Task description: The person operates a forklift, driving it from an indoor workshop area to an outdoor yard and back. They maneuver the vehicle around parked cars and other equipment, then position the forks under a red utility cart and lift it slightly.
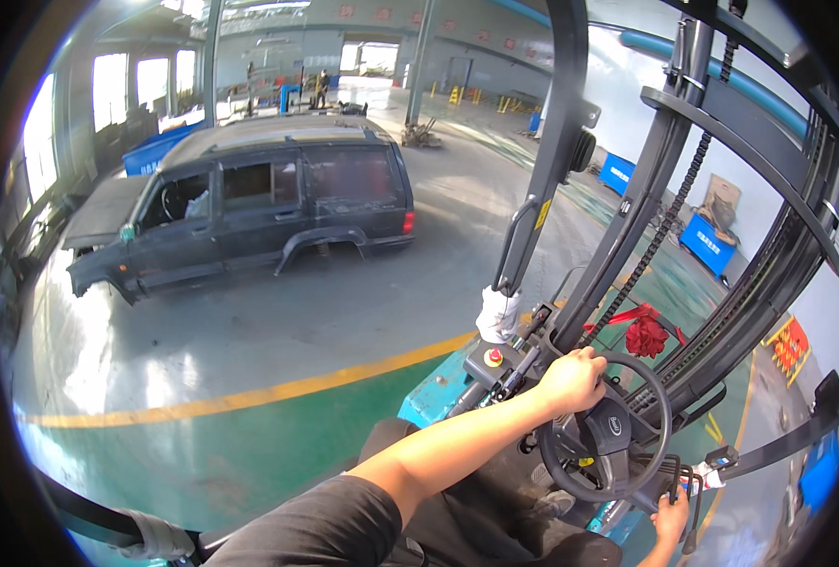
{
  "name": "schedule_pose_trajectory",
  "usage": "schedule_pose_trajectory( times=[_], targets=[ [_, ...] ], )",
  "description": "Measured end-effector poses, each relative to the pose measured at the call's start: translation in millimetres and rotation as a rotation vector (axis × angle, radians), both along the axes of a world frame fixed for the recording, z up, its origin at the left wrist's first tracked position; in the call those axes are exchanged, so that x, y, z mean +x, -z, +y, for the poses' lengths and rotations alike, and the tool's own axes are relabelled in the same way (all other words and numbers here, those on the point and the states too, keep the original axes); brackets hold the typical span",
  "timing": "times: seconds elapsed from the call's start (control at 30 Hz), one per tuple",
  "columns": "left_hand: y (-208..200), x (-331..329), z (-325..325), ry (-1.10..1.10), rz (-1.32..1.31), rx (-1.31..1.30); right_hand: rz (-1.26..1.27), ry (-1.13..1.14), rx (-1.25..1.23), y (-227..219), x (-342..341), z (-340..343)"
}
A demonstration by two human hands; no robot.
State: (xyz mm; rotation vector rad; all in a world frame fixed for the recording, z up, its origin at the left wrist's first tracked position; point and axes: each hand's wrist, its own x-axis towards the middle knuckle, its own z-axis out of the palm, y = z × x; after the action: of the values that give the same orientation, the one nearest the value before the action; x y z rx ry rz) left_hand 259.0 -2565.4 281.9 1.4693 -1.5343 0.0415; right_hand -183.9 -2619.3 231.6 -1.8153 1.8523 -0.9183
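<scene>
I sit in a forklift cab, looking down to the left. My left hand [573,379] grips the top left rim of the black steering wheel [616,472], arm stretched out from the lower left. My right hand [671,519] is low at the wheel's right side, fingers closed around a black control lever [676,475]. A red emergency button [493,357] sits on the dash just left of my left hand. A red ribbon flower [646,335] hangs above the wheel by the mast [670,161].
A dark, stripped SUV [249,203] stands on the grey floor to the left. A yellow line [249,395] divides grey floor from green. Blue bins [708,248] line the right wall. A white glove [500,314] hangs on the cab pillar [556,142].
</scene>
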Motion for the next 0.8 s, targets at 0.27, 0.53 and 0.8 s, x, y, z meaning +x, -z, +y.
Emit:
schedule_pose_trajectory(
  times=[0.27,0.53,0.8],
  targets=[
    [36,-1,-29,-0.089,0.09,-0.221,0.041,-0.018,0.036,-1,25,-64],
    [56,-4,5,-0.131,0.101,-0.247,0.088,-0.015,0.039,5,32,-30],
    [58,-15,-32,-0.156,0.078,-0.302,0.055,-0.02,0.018,13,13,-57]
  ],
)
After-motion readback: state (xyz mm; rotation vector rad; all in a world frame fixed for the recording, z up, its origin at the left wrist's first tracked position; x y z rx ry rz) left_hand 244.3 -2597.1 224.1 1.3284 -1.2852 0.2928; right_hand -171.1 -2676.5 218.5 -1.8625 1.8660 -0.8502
